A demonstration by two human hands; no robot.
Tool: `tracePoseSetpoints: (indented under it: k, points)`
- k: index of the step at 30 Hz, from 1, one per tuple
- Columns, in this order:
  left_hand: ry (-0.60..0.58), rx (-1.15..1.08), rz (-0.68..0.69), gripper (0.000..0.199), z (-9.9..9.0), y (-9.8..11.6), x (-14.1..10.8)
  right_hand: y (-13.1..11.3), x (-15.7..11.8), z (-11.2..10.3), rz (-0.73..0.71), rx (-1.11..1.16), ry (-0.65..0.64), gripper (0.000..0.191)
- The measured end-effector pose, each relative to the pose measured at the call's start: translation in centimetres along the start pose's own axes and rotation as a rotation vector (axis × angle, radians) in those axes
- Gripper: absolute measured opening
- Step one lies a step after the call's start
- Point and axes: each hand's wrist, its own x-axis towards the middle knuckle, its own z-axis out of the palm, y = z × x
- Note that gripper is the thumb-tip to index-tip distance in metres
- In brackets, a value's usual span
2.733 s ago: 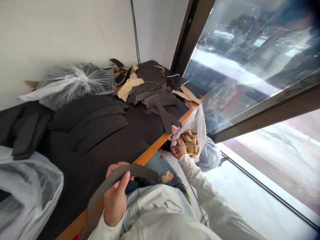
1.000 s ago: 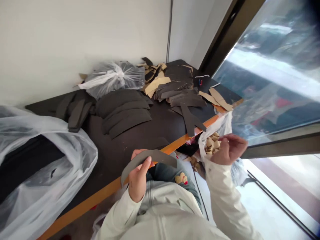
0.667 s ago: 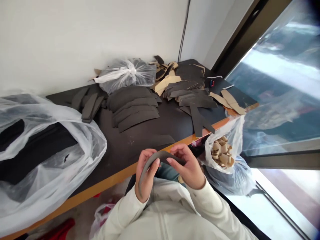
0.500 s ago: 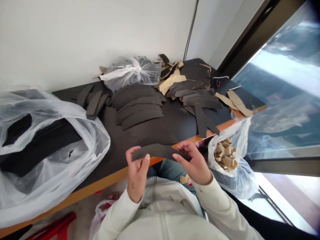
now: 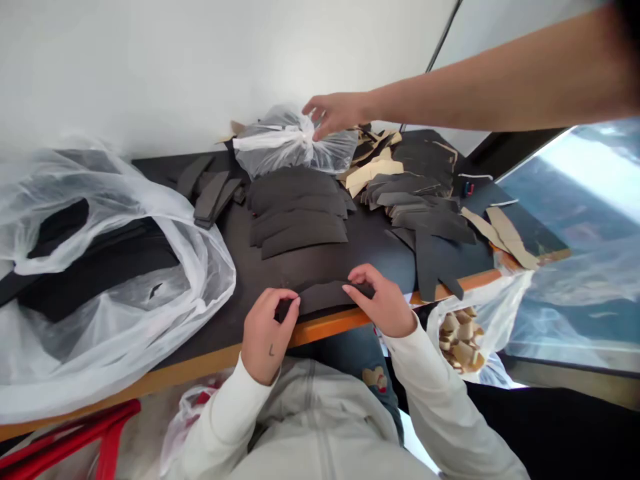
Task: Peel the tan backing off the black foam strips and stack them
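Observation:
A curved strip of dark, thin sheet material (image 5: 323, 297) lies low over the front edge of the black table (image 5: 370, 237). My left hand (image 5: 267, 330) pinches its left end between thumb and fingers. At its right end, my right hand (image 5: 383, 300) grips it the same way. Just beyond the strip is a fanned stack of similar dark curved pieces (image 5: 303, 223). Another pile of dark pieces (image 5: 420, 207) spreads to the right, with two pieces reaching the table's edge.
Another person's hand (image 5: 337, 113) reaches in from the right onto a tied clear bag (image 5: 295, 150). A large open plastic bag (image 5: 200, 267) with black material covers the left side. Brown pieces (image 5: 510, 237) lie at the right, above a hanging bag of brown scraps (image 5: 463, 340).
Another person's arm has come in from the right, its hand at the tied bag. My hands have moved the strip forward, from before the table edge to over it.

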Motion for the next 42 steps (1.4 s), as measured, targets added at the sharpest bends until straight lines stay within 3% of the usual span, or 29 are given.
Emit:
tracePoseSetpoints:
  k: [5, 23, 42]
  points:
    - [-0.004, 0.077, 0.07, 0.013, -0.1, -0.1, 0.7, 0.3, 1.1, 0.6, -0.061, -0.059, -0.066, 0.009]
    - [-0.01, 0.084, 0.047, 0.013, 0.3, -0.9, 1.3, 1.4, 1.7, 1.3, 0.023, -0.121, -0.092, 0.013]
    - [0.028, 0.137, 0.104, 0.009, 0.8, -1.3, 1.2, 0.8, 1.5, 1.1, 0.039, -0.161, -0.104, 0.014]
